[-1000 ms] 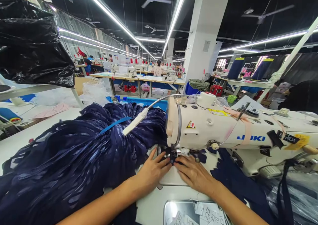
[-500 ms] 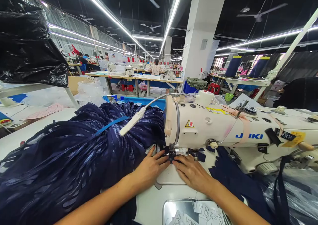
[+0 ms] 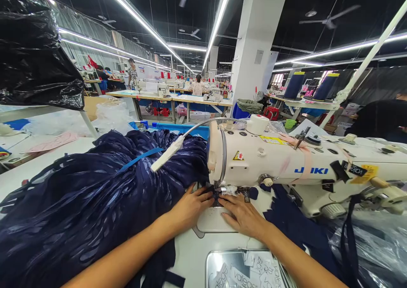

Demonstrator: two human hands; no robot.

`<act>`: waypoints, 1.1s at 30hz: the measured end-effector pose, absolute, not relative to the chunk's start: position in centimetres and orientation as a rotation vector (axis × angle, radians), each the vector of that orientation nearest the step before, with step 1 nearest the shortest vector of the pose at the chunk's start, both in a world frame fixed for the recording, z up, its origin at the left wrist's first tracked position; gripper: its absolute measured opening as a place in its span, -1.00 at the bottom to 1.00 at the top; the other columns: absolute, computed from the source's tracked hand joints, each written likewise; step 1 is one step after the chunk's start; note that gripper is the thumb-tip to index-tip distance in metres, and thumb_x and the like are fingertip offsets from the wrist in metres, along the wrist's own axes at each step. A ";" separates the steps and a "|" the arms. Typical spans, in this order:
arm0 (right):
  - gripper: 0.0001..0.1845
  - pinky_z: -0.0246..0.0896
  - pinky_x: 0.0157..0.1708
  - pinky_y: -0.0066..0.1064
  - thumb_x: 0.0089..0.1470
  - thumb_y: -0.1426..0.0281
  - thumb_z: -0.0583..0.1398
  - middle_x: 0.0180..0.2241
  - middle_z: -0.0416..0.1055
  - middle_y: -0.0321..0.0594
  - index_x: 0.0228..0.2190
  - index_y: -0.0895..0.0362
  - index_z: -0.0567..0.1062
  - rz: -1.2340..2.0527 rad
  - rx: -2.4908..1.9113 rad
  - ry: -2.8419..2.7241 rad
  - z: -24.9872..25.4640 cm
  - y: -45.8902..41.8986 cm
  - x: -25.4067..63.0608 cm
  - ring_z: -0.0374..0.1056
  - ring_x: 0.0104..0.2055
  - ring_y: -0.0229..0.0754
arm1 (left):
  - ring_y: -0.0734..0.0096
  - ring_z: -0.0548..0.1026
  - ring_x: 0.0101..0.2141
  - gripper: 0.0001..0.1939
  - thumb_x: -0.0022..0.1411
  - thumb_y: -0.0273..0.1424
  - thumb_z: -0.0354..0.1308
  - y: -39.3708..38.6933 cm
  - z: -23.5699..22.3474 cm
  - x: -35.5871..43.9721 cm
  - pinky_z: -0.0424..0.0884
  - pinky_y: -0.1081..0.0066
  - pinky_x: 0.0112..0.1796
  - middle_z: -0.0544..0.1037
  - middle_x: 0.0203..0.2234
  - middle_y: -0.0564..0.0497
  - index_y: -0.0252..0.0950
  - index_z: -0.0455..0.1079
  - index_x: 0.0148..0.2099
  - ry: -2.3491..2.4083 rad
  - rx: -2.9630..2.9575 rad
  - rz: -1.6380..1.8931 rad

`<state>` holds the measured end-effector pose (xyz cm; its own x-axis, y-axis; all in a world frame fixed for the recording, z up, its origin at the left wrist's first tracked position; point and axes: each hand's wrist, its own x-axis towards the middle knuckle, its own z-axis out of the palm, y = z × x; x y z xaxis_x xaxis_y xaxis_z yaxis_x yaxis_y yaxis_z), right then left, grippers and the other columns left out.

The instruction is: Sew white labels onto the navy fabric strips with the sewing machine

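A white sewing machine point(image 3: 276, 152) spans the right side, its needle end above a small dark navy piece of cloth point(image 3: 216, 200). My left hand point(image 3: 190, 207) lies left of the needle, fingers stretched out, their tips on the cloth's edge. From the other side my right hand point(image 3: 243, 215) rests palm down, fingers extended and fingertips pressing near the presser foot. Most of the cloth is hidden beneath the fingers and machine head. Left of my left hand spreads a big heap of navy fabric pieces point(image 3: 95, 199), crossed by a blue strip point(image 3: 140, 159).
A metal tray point(image 3: 209, 267) holding printed white labels point(image 3: 243, 275) sits at the front. More navy fabric point(image 3: 295, 224) lies to the right beside clear plastic. A white lamp on a bendy neck point(image 3: 167, 154) hangs over the heap. Two navy thread cones point(image 3: 294, 86) stand behind.
The view has shifted slightly. Both hands stay beside the needle, with small finger movements. More of a navy strip's end shows at the front edge, left of the tray.
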<state>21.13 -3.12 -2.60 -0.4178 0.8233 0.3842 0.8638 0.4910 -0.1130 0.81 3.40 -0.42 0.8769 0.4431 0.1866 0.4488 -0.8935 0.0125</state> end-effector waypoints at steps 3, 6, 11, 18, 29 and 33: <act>-0.60 0.18 -0.04 -0.17 0.05 0.36 0.08 -0.03 0.33 -0.07 -0.05 0.18 0.37 -0.046 -1.469 -2.330 -2.6 -2.9 21.3 0.25 0.01 -0.06 | 0.23 0.18 0.08 -0.54 0.09 -0.65 0.02 3.9 -0.2 1.0 0.01 0.11 0.06 0.35 0.01 0.01 -0.19 0.24 0.03 -0.723 -3.004 -0.275; -0.58 0.18 -0.05 -0.16 0.03 0.33 0.09 -0.07 0.38 -0.07 -0.04 0.16 0.37 -0.044 -1.508 -2.284 -3.0 -2.5 21.5 0.27 -0.03 -0.04 | 0.24 0.21 0.05 -0.53 0.07 -0.67 0.02 4.0 0.3 1.3 0.07 0.19 0.02 0.37 -0.02 0.01 -0.21 0.25 0.02 -0.713 -2.991 -0.286; -0.66 0.29 -0.21 -0.26 0.07 0.37 0.04 -0.20 0.44 -0.11 -0.11 0.13 0.41 -0.176 -1.536 -2.209 -3.6 -1.9 21.6 0.34 -0.15 -0.07 | 0.18 0.33 -0.16 -0.86 0.13 -0.53 0.04 2.9 0.8 2.1 0.21 0.24 -0.15 0.42 -0.27 -0.12 -0.36 0.38 -0.24 -0.822 -2.815 -0.329; -0.66 0.29 -0.30 -0.19 0.01 0.22 0.11 -0.40 0.46 -0.02 -0.24 0.18 0.45 -0.587 -1.675 -2.282 -2.6 -2.7 20.5 0.38 -0.32 0.00 | 0.14 0.36 -0.30 -0.87 0.14 -0.58 0.01 1.7 -0.4 2.9 0.16 0.16 -0.18 0.43 -0.42 -0.18 -0.44 0.38 -0.27 -1.070 -2.566 -0.272; -0.49 0.27 -0.10 -0.31 -0.18 0.67 0.04 -0.07 0.33 -0.02 -0.11 0.26 0.37 -0.263 -1.451 -2.514 -1.5 -4.7 22.4 0.27 -0.04 -0.04 | 0.14 0.30 -0.12 -0.76 0.14 -0.45 0.00 4.3 -0.4 2.8 0.10 0.06 -0.04 0.44 -0.26 -0.11 -0.30 0.35 -0.13 -0.957 -2.750 -0.284; -0.60 0.31 -0.14 -0.33 -0.07 0.69 -0.02 -0.14 0.39 -0.06 -0.22 0.24 0.45 -0.232 -1.393 -2.516 -1.0 -4.3 22.4 0.33 -0.12 -0.09 | 0.13 0.30 -0.11 -0.76 0.13 -0.45 0.01 4.3 -0.4 2.8 0.10 0.06 -0.03 0.44 -0.25 -0.11 -0.30 0.35 -0.13 -0.951 -2.751 -0.284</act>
